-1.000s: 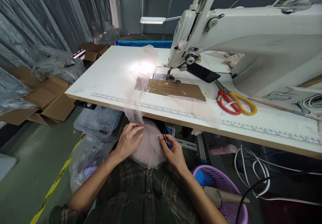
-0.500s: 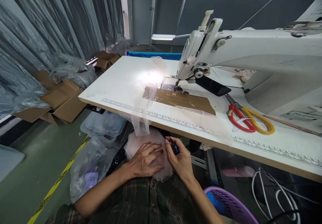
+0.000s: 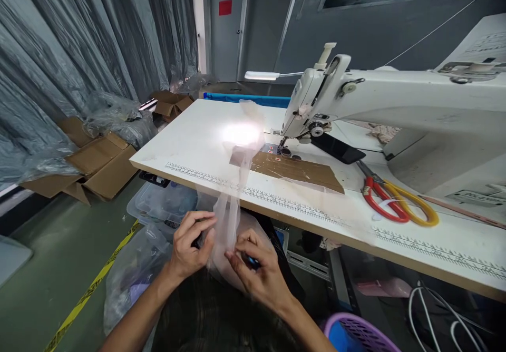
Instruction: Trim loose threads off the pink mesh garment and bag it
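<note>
Sheer pale pink fabric (image 3: 249, 225) lies gathered over my lap. A narrow strip of it (image 3: 229, 217) hangs from the table edge between my hands. My left hand (image 3: 192, 244) is beside the strip's left edge, fingers curved and thumb apart from them; whether the fingertips touch the cloth is unclear. My right hand (image 3: 259, 270) is over the fabric, its fingers curled round small blue-handled thread snips (image 3: 252, 261), mostly hidden in the palm. Its thumb and index tips are close to the strip.
A white sewing machine (image 3: 304, 104) stands on the white table (image 3: 185, 141). Brown taped cardboard (image 3: 296, 170), a black phone (image 3: 336, 148) and red-and-yellow scissors (image 3: 399, 202) lie near it. A purple basket (image 3: 359, 323) is below right; plastic bins (image 3: 162, 202) are below left.
My left hand has lifted off the lap fabric and moved left and up to the hanging strip. My right hand, with the snips, has moved left towards the strip. The view has tilted up.
</note>
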Tool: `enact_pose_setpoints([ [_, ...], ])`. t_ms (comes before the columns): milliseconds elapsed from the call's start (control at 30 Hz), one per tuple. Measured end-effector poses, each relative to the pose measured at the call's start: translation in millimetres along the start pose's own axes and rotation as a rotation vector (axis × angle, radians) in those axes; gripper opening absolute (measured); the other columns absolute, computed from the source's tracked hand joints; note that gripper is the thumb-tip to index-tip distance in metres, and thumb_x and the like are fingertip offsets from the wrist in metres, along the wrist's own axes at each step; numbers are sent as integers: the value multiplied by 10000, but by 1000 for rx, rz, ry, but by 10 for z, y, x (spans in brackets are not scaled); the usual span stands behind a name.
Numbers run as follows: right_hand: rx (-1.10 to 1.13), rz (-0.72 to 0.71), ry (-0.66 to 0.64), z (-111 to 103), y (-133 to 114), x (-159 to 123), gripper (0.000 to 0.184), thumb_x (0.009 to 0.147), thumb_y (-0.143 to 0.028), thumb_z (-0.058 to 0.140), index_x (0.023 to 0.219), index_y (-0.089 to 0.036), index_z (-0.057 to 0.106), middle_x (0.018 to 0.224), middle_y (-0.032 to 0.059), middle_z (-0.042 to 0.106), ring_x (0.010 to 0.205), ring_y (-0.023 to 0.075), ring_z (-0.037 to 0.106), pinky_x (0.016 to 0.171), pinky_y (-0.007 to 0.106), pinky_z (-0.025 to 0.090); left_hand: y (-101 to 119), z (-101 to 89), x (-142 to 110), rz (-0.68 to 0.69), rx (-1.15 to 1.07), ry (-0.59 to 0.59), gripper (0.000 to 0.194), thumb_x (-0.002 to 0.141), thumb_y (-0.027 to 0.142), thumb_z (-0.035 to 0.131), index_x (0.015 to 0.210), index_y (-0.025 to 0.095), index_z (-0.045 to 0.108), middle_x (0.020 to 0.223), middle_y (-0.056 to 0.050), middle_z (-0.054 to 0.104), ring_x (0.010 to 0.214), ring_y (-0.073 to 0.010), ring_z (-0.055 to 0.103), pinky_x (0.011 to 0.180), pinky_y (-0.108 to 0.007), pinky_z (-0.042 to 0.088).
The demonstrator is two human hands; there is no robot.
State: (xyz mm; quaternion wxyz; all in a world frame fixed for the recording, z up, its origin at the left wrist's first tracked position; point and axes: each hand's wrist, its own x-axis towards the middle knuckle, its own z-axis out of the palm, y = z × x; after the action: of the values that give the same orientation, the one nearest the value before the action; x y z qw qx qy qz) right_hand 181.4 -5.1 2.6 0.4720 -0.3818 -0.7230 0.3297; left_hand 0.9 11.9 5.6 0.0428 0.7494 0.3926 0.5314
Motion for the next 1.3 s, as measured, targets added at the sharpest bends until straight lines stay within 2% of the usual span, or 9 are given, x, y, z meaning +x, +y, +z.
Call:
enact_pose_setpoints([
  [67, 53, -21, -91, -18, -104, -127, 98, 835, -191, 570, 744, -187, 605, 850, 57, 524, 702, 141, 540, 607, 255, 446, 19, -2, 91, -3, -58, -25, 219, 818, 111, 577, 1011, 173, 660, 998, -109, 679, 901, -208, 626, 816, -368, 475],
  [167, 116, -20, -216, -40, -225, -275, 81, 778, -119, 555, 734, -187, 554, 968, 72, 513, 745, 140, 552, 662, 264, 459, 28, 57, 162, -113, -212, -186, 185, 879, 244, 530, 955, 167, 680, 946, -103, 706, 877, -221, 629, 828, -383, 442],
  [333, 164, 25, -324, -85, -318, -387, 156, 733, -52, 529, 728, -207, 512, 922, 39, 546, 796, 145, 565, 706, 245, 457, -8, 166, 150, -317, -628, -515, 567, 888, 589, 388, 1119, 150, 663, 1127, -148, 670, 1042, -289, 592, 922, -427, 417],
  [433, 137, 42, -356, -118, -302, -443, 167, 718, -46, 526, 731, -213, 525, 858, 29, 577, 779, 152, 573, 689, 246, 453, -20, 192, 99, -435, -876, -599, 542, 827, 604, 505, 1062, 148, 682, 1138, -152, 673, 1069, -300, 596, 972, -440, 405],
  [600, 70, 79, -417, -184, -209, -452, 141, 728, -84, 526, 670, -207, 489, 665, -18, 556, 612, 121, 515, 608, 241, 407, -42, 143, -6, -686, -899, -556, 348, 751, 496, 683, 739, 153, 626, 680, -54, 682, 760, -209, 644, 799, -348, 479],
  [733, 27, 236, -290, -191, -81, -281, 55, 838, -257, 535, 827, -205, 551, 673, -22, 550, 571, 115, 488, 544, 224, 398, -68, 54, -46, -852, -669, -528, 349, 740, 472, 710, 833, 137, 679, 800, -45, 689, 700, -142, 593, 653, -236, 437],
  [833, 16, 313, -169, -135, 38, -114, 294, 950, -389, 374, 984, -193, 590, 707, 2, 574, 610, 137, 531, 570, 244, 418, -78, 8, -38, -894, -659, -538, 363, 769, 460, 687, 920, 131, 717, 899, -76, 721, 771, -168, 624, 691, -245, 455],
  [967, -41, 353, -187, -26, 160, 17, 466, 971, -474, 281, 862, -186, 630, 600, -6, 538, 563, 150, 528, 561, 258, 403, -82, -12, -13, -848, -703, -546, 313, 814, 416, 652, 915, 133, 738, 917, -85, 742, 920, -216, 650, 847, -294, 465],
  [1300, -89, 288, -166, 91, 230, 120, 398, 961, -437, 347, 769, -194, 597, 665, 20, 622, 603, 159, 568, 565, 255, 388, -104, 0, -42, -869, -643, -499, 277, 798, 406, 655, 838, 143, 733, 866, -65, 733, 828, -202, 646, 755, -277, 476],
])
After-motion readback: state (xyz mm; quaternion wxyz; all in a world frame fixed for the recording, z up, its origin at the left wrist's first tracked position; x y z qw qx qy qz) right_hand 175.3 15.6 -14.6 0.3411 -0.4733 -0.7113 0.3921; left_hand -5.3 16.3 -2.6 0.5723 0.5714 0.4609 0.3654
